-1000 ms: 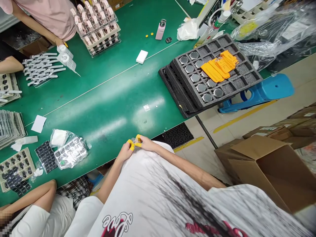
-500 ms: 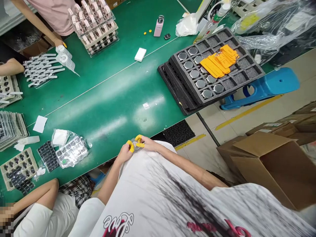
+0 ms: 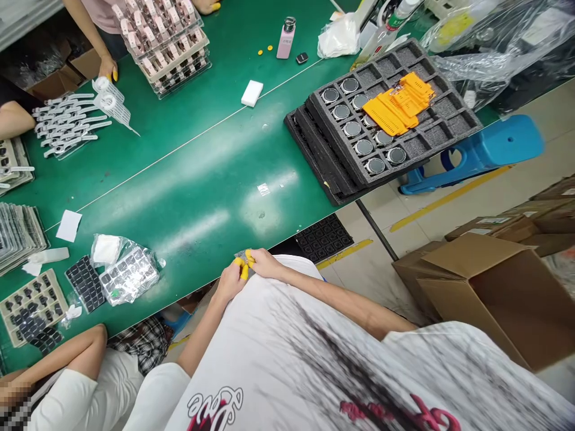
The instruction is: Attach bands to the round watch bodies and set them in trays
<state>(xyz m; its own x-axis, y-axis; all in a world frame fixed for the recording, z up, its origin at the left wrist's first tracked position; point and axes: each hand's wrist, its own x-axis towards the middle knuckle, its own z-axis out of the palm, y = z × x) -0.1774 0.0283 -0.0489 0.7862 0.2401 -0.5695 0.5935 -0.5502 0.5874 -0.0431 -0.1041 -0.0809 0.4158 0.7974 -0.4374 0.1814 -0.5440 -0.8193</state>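
Note:
At the front edge of the green table, my left hand and my right hand meet close together, with yellow finger covers on the fingertips. Both are closed in a pinch on a small clear plastic piece, which is mostly hidden by the fingers; its exact kind cannot be made out. To the right of my hands stands a stack of grey foam trays. Round watch bodies sit in several compartments of the top tray, and orange watch straps lie across it.
A pink bottle and a white block stand toward the far side. Co-workers' hands are near white watches at the far left. Bagged black parts lie left. A blue stool and open carton are at right.
My hands have drawn closer together, fingers now pinched tighter around the clear piece. Across the table, a co-worker's hand has moved slightly, and another hand has appeared at the top edge.

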